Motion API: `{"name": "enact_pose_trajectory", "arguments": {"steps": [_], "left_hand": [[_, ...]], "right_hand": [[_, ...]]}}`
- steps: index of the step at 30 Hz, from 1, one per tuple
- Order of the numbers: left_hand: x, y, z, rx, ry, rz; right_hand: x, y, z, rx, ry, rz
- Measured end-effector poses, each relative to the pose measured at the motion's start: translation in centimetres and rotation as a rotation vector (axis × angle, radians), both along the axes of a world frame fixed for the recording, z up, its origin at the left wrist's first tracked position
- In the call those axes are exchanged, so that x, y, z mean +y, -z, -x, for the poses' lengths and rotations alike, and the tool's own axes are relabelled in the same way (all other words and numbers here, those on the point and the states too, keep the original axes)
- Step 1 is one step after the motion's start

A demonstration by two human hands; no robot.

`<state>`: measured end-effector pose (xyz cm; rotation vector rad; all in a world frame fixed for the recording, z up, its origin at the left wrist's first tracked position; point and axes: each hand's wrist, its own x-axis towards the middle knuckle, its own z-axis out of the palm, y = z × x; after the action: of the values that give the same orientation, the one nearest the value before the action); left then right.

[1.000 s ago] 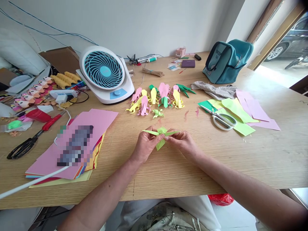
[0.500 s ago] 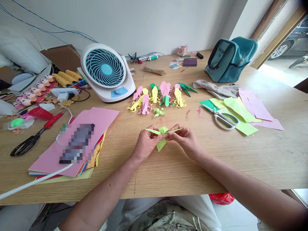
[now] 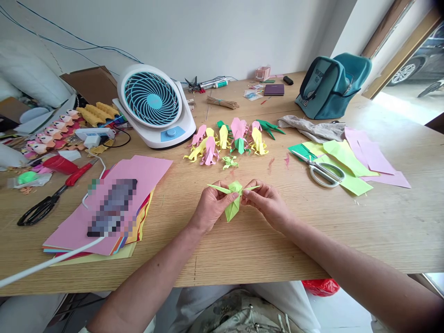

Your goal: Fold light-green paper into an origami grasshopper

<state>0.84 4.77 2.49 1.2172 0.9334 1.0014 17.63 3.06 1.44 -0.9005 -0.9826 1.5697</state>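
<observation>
A light green folded paper figure (image 3: pixel 233 209) is held just above the table, with two thin points spread sideways and a broad point hanging down. My left hand (image 3: pixel 210 206) pinches its left side between thumb and fingers. On the other side, my right hand (image 3: pixel 266 201) grips the paper near the right thin point, fingertips closed. Beyond the hands lies a small light green origami frog (image 3: pixel 230 162). Several more paper figures in pink, yellow and green stand behind it, among them a pink one (image 3: pixel 210 151) and a yellow one (image 3: pixel 258 140).
White-handled scissors (image 3: pixel 326 174) rest by green paper sheets (image 3: pixel 354 184) on the right. To the left, a blurred dark device (image 3: pixel 113 208) lies on stacked pink paper (image 3: pixel 152 166), near black-and-red scissors (image 3: pixel 57 194). A fan (image 3: pixel 152 104) and teal bag (image 3: pixel 331 88) stand behind.
The light green paper figure has tilted slightly, its lower point showing a little longer. Both hands keep their pinch almost in place.
</observation>
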Motion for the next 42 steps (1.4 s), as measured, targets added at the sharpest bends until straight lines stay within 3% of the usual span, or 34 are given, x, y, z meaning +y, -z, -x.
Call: {"name": "enact_pose_trajectory", "arguments": {"steps": [6, 12, 18, 27, 36, 42], "left_hand": [[-0.1, 0.3, 0.1, 0.140, -0.047, -0.121], [0.0, 0.1, 0.1, -0.029, -0.010, 0.023], [0.1, -0.5, 0.1, 0.002, -0.079, 0.057], [0.7, -0.4, 1.0, 0.080, 0.015, -0.021], [0.4, 0.8, 0.5, 0.126, -0.090, -0.153], [0.4, 0.6, 0.3, 0.084, -0.060, -0.130]], "right_hand": [[0.1, 0.0, 0.0, -0.063, -0.012, -0.006], [0.1, 0.0, -0.2, -0.100, -0.026, -0.049], [0.2, 0.3, -0.2, -0.099, -0.040, -0.090], [0.2, 0.4, 0.1, -0.075, -0.042, -0.058], [0.3, 0.5, 0.4, -0.048, -0.057, -0.054], [0.3, 0.7, 0.4, -0.045, -0.031, -0.079]]}}
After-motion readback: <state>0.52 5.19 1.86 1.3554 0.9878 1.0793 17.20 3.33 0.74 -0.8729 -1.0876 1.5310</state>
